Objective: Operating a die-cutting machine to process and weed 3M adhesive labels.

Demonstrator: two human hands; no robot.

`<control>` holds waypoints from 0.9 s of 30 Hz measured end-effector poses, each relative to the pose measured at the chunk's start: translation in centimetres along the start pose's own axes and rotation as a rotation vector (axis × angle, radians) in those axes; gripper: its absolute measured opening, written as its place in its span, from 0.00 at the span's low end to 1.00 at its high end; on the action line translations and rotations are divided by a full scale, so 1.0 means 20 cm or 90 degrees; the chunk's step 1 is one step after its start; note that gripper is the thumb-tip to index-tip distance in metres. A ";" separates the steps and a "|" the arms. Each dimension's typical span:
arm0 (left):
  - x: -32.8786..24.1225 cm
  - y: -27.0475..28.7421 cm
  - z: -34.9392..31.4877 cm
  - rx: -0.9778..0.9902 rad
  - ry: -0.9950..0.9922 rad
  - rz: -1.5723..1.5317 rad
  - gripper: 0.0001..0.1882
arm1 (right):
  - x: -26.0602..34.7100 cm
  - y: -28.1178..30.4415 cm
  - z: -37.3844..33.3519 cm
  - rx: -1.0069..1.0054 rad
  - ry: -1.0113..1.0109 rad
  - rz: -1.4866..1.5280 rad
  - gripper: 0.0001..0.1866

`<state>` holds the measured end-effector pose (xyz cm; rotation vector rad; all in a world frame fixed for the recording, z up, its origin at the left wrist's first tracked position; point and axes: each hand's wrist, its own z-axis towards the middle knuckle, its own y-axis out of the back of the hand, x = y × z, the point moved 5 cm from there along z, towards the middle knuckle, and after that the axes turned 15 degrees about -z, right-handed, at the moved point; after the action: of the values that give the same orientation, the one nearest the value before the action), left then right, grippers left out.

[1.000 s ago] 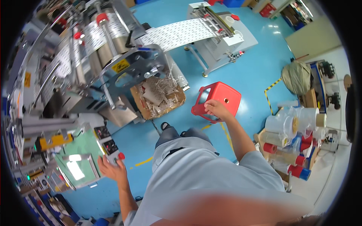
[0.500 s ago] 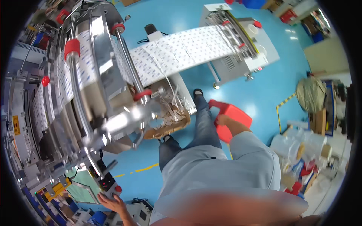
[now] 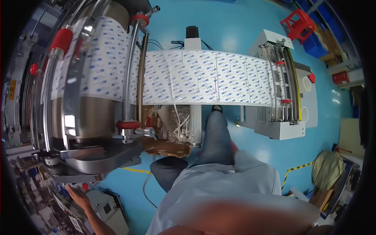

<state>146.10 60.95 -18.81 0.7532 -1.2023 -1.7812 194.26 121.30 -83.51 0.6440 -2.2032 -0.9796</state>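
1. Button, red and round, is sitting low on the left of your view, below the large machine's metal side plate; it is presenting no clear long axis.
2. Your left hand is lying nearest, with fingers stretching out straight and gripping nothing visible. The button is sitting just to the right of those fingertips, though at this dim edge you may be touching something that the view is hiding.
3. Your right hand is falling outside the view, so its fingers' state is going untold; only the right sleeve is showing.
4. Above your left hand, the large roller machine is carrying a white sheet, its long axis running left to right toward a smaller machine.
5. Under that sheet, a cardboard box is holding pale scraps.
6. Blue lettering is repeating across the sheet in slanting rows; a yellow label is marking equipment at far left.
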 end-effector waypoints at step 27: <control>-2.47 -1.43 0.17 0.201 0.212 -0.967 0.17 | 1.26 2.20 -0.27 -0.302 0.300 0.259 0.23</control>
<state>157.74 111.41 -43.04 2.4699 -0.5950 -2.3579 173.31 129.11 -37.59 0.1667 -1.5270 -0.9641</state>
